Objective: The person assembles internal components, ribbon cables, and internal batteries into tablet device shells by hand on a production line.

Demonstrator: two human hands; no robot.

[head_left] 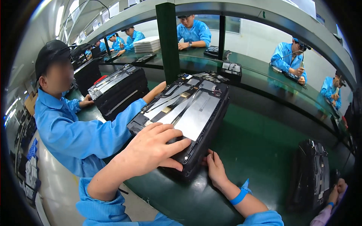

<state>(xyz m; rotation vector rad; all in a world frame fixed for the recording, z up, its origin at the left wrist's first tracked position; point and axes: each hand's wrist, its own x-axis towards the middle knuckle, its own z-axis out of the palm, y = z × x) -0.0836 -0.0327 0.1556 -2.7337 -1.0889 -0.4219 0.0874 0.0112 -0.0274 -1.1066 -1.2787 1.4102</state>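
Observation:
A tall stack of black device housings (201, 113) stands on the bench in front of me, its top unit showing silver battery plates, ribbon cables and small screws. My left hand (156, 145) lies on the near left of that top unit, fingers spread and thumb by the near corner. To the right of the stack's near end is my right hand (216, 169), low over the bench, with a blue band on the wrist. Its fingers are pinched together around something thin and dark, too small to name. A co-worker's hand (156, 91) touches the stack's far left side.
A co-worker in blue (71, 124) stands close on my left beside another stack of housings (118, 90). More housings (315, 169) stand on the green bench (252, 139) at right, near another person's hands (335, 192). A dark green post (168, 41) rises behind my stack.

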